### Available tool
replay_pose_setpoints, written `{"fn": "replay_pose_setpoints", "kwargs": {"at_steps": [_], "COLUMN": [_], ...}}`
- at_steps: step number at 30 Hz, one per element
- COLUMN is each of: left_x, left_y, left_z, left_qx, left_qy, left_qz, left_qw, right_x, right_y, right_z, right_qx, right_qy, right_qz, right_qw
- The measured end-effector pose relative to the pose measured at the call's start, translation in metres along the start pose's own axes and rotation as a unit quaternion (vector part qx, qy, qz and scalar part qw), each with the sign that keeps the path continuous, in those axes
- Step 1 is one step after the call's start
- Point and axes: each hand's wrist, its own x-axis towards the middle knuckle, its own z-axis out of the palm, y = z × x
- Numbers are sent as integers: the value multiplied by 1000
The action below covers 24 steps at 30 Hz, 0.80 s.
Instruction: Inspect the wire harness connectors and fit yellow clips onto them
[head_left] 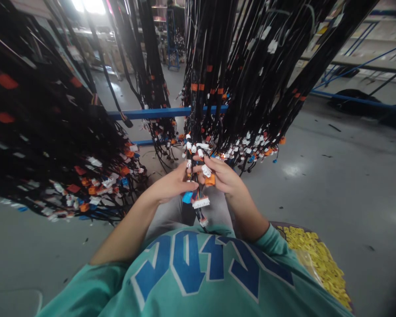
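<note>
Bar (148, 113), blue: serving as landmark, running crosswise.

Bundle (194, 99), black, one: hanging on the near side of the bar, its long axis running downward past the bar and towards the wearer, passing between the two hands; lying to the right of the left hand and to the left of the right hand. The left hand is the closer of the two, already touching it.

Left hand (177, 182), one: grasping the bundle's lower end below the bar, thumb lying across the front.

Right hand (225, 176), one: curling beside the bundle below the bar, fingers reaching in at a white plug (206, 171) and an orange plug (210, 180); whether it is pinching either, cannot tell.

Bundle, appearance: showing dark sleeving, orange bands above the grip, small white plugs clustering lower; a blue plug (187, 197) sitting by the left thumb, a wide plug (201, 202), white and many-slotted, dangling below on coloured wires.

Other bundles (260, 88), many: hanging left and right of the bar, ending in white, orange and blue plugs.

Yellow parts (317, 259), a heap: lying right of the bar, nearer the wearer.
</note>
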Motion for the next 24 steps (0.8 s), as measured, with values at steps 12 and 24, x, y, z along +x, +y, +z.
{"fn": "replay_pose_setpoints", "kwargs": {"at_steps": [12, 24], "left_x": [2, 27], "left_y": [-11, -5], "left_z": [-22, -33], "left_qx": [-175, -219], "left_qy": [16, -20], "left_qz": [-47, -34], "left_qw": [983, 975], "right_x": [-5, 8], "right_y": [-2, 15], "right_z": [-10, -18], "right_qx": [166, 42], "right_qy": [-23, 13], "right_qz": [45, 42], "right_qw": [985, 998]}}
